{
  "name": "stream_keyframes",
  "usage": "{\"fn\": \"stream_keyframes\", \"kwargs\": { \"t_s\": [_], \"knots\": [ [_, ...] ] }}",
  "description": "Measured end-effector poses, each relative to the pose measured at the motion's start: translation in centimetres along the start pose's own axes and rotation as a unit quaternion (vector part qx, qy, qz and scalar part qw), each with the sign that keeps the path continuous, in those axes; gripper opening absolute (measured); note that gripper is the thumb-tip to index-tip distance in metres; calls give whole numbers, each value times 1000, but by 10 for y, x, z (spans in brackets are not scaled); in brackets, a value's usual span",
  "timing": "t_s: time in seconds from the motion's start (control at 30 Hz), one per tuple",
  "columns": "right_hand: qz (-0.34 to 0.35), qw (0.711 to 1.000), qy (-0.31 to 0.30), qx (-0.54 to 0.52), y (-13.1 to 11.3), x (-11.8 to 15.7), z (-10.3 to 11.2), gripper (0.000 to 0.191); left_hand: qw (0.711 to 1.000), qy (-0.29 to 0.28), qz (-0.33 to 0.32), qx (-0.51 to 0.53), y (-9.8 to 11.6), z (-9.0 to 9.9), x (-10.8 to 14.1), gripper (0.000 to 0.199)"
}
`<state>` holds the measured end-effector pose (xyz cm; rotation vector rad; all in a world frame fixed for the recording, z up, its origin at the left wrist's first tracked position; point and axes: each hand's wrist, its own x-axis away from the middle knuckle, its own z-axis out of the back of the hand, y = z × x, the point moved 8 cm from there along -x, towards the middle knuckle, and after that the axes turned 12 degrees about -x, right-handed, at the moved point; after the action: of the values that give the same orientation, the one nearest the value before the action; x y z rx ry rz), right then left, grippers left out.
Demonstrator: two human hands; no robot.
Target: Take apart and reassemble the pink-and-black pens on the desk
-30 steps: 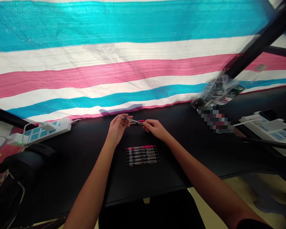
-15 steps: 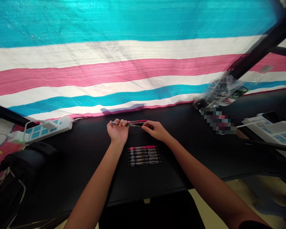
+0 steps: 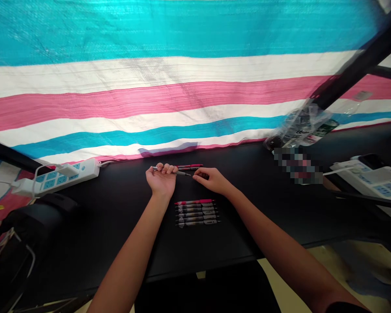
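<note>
My left hand (image 3: 162, 179), palm up, has its fingers wrapped round a grey pen (image 3: 183, 173) whose thin tip points right. My right hand (image 3: 211, 179) is just right of that tip, thumb and fingers pinched together; whatever may be between them is too small to make out. Behind the grey pen a red pen (image 3: 192, 166) lies on the black table (image 3: 117, 226), partly hidden by my left fingers. Nearer to me, a red pen (image 3: 195, 202) tops a row of several dark clear-barrelled pens (image 3: 197, 215), lying parallel.
On the left stand a power strip (image 3: 68, 176) with plugs and a black object (image 3: 42, 221). At the right are a clear plastic bag (image 3: 304, 126), a blurred-out item (image 3: 298, 165) and another power strip (image 3: 374, 178). A striped sheet (image 3: 182, 95) hangs behind the table.
My right hand has shifted slightly down, and more of the red pen's right end shows. My left hand has barely moved.
</note>
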<state>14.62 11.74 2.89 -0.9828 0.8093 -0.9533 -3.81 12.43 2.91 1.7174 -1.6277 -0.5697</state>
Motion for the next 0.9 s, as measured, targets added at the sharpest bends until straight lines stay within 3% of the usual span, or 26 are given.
{"fn": "stream_keyframes", "kwargs": {
  "t_s": [0.2, 0.53, 0.7, 0.9],
  "knots": [
    [3, 1000, -12, -11, 0, 1, -2, 27, 1000, -17, -12, -12, 1, -1, 0, 46],
    [-1, 1000, -27, -13, 1, 2, -4, 26, 999, 3, 7, 31, -1, -1, 2, 42],
    [-3, 1000, -27, -10, 1, 2, -4, 25, 999, -31, -3, 24, -2, -5, 3, 41],
    [-4, 999, -34, -6, 1, 2, -6, 25, 994, -43, 44, 93, -10, -10, 6, 37]
  ]
}}
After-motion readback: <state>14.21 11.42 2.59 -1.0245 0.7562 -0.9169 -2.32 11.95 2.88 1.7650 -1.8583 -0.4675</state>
